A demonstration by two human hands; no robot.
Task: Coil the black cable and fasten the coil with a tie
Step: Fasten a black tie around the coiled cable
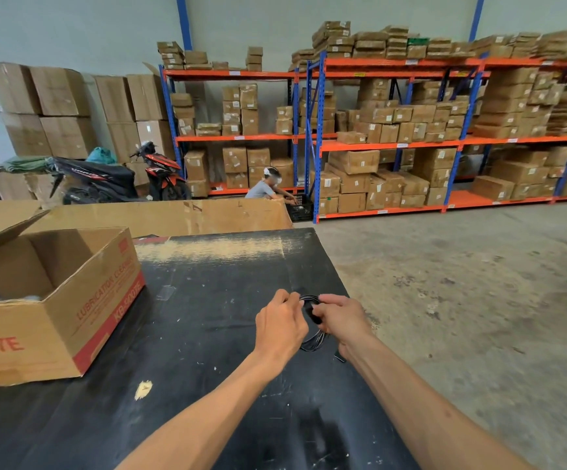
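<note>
Head view: left hand (pixel 280 325), right hand (pixel 341 322) pinch black cable (pixel 314 340) coil.

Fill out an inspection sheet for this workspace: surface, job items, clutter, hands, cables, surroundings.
Surface: black table, scuffed, worn pale along the far edge.
Job's things: black cable coiled, held above the table; tie not discernible.
Clutter: open cardboard box at the left; small clear piece on the table.
Hands: left hand and right hand both grip the coil.
Cables: only the coil; one loose end hangs below the right hand.
Surroundings: shelving with cartons, motorbike, seated person, concrete floor.
</note>
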